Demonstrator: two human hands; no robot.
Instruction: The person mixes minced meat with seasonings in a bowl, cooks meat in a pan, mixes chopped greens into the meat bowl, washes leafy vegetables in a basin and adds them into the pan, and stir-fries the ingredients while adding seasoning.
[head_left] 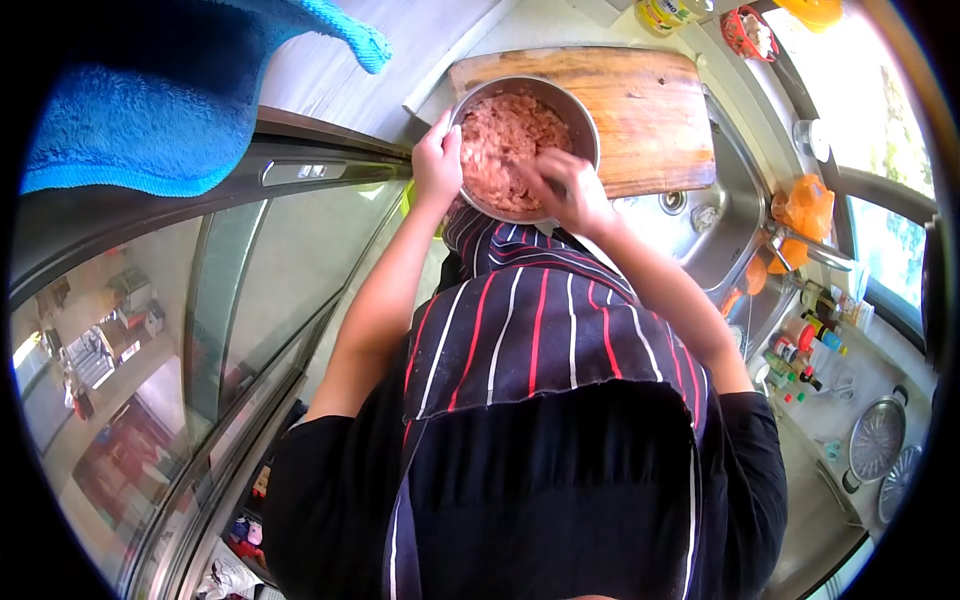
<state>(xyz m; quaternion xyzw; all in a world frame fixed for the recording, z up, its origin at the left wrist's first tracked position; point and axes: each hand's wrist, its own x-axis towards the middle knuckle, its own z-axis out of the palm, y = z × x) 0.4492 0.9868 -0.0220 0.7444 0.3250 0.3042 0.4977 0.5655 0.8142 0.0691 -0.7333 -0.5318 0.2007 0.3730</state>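
Observation:
A round metal pot (588,120) holds pinkish minced meat (510,125). It sits at the near left edge of a wooden cutting board (650,120), close against my apron. My left hand (437,165) grips the left side of the pot, with the fingers on its outer wall and the thumb near the rim. Over the right part of the pot, my right hand (575,190) is closed, its fingers curled and blurred by motion. A pale streak crosses the meat in front of it; whatever the hand holds is too smeared to name.
Right of the board lies a steel sink (740,200) with a faucet (820,252) and an orange bag (805,210). Several bottles (790,360) and metal lids (878,438) stand farther right. A glass door (290,270) and a blue towel (150,120) are on the left.

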